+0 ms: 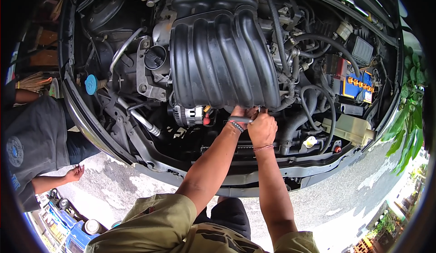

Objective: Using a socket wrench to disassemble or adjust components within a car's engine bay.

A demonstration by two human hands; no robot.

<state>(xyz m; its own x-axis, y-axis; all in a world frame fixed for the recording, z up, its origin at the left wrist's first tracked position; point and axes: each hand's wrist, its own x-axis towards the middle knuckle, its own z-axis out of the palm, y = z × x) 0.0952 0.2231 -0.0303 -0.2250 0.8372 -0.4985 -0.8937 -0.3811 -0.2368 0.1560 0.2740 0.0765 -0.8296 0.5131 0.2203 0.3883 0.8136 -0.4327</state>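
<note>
At the lower front edge of the black ribbed intake manifold (225, 53), a slim grey-handled tool (240, 119) is held crosswise between both hands. The left hand (237, 115) is closed around the handle end, with a beaded bracelet at its wrist, and the right hand (262, 128) is curled over the other end, fingers pressed up toward the manifold's rim. What the tool's tip bears on cannot be made out, since it is hidden behind the knuckles.

Just to the left of the grip, an alternator (188, 115) with a red-capped terminal is seen; just to the right, a thick black hose (313, 103) loops downward. Farther right of the hands, a white coolant reservoir (347, 130) and a blue battery (356, 85) are set. Well to the left, a blue filler cap (91, 84) stands near the fender. Below the wrists, the front crossmember (254, 173) of the engine bay is crossed by both forearms. Off to the far left, another person in a dark shirt (32, 139) stands with one hand (75, 173) loosely open.

For the work at the manifold's edge to be done well, the tool is judged best kept square to whatever it engages, with one hand steadying the shaft while force is applied by the other, so that slipping toward the red terminal and the hose is avoided.
</note>
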